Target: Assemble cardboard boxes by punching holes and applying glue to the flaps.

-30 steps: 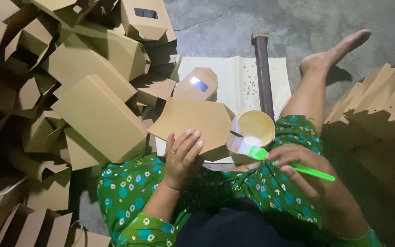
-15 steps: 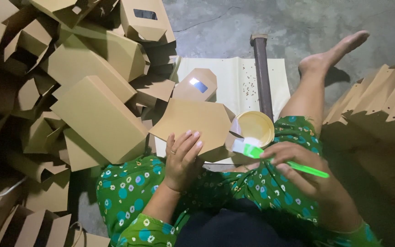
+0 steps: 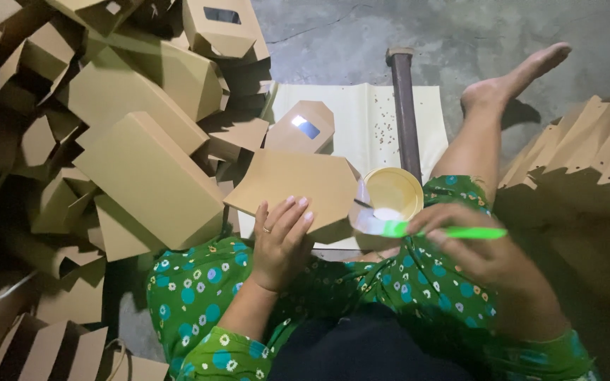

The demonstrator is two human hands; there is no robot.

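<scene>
Fingers of the left hand [image 3: 280,240] spread flat, pressing on the near edge of the flat brown cardboard piece [image 3: 298,187] resting across the lap. Fingers of the right hand [image 3: 478,247] curled tight around the green brush [image 3: 453,232], with its pale tip at the right corner of the cardboard, just by the small yellow bowl [image 3: 392,194]. Bowl touching the right edge of the cardboard, with something white inside, likely glue. To do this well: keep the flat hand pushing down so the cardboard cannot slide, wipe only a thin line along the flap edge, and keep the brush close to the bowl to stop drips. Big heap of folded brown boxes [image 3: 107,127] on the left side of the floor, more folded stacks [image 3: 587,169] on the right. Cream mat [image 3: 361,116] and dark bar [image 3: 405,113] beyond the lap. Brush tip blurry, so hard to tell if touching the card. Near part of the cardboard hidden under the left hand. Right thumb hidden. Box heap cut off at the left edge.
</scene>
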